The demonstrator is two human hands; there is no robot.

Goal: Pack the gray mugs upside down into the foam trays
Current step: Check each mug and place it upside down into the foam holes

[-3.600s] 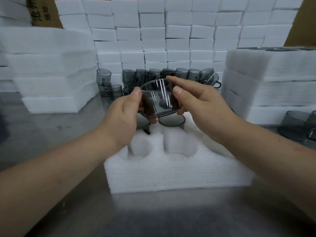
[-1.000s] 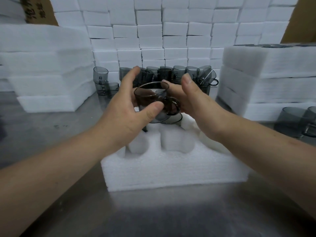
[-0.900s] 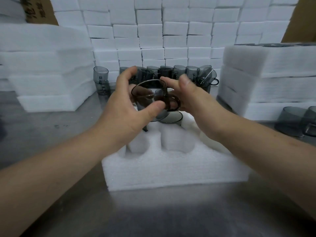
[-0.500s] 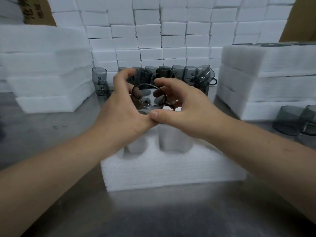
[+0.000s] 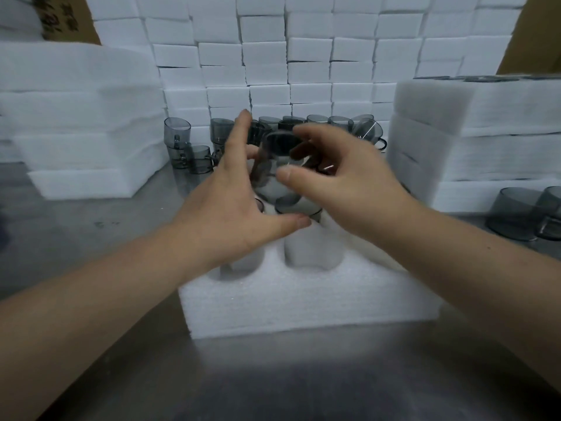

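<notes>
Steel, dull and scuffed, that's the table [image 5: 91, 226] filling the bottom of the frame. Across the top runs a wall of white foam blocks [image 5: 303, 56] stacked like bricks. Flat foam slabs are piled at mid-left [image 5: 82, 117] and mid-right [image 5: 473, 132], all soft and fuzzy at the edges.

Dead centre sits the foam tray [image 5: 303, 293], a chunky white rectangle with round-ended pockets cut into it. The two front pockets [image 5: 312, 250] show as smooth hollows. In a back pocket a smoky see-through packed mug [image 5: 299, 209] sits mouth down, and a sliver of another peeks out beside it behind my hand.

Loose mugs [image 5: 334, 121] line the foot of the wall, some stacked at the left end, and two more [image 5: 516, 217] sit mouth down at the right edge.

My left hand [image 5: 224, 214] is spread flat, fingers straight, alongside the left of the gray mug [image 5: 273, 174]. I can't tell if it's actually touching. My right hand [image 5: 349, 183] has the mug clamped, thumb on the front wall and fingers curled over the top.

The mug is in the air above the tray's back pockets, a short rounded cylinder with its long axis roughly upright and leaning a bit. It's motion-blurred, so I can't say which end is up.
</notes>
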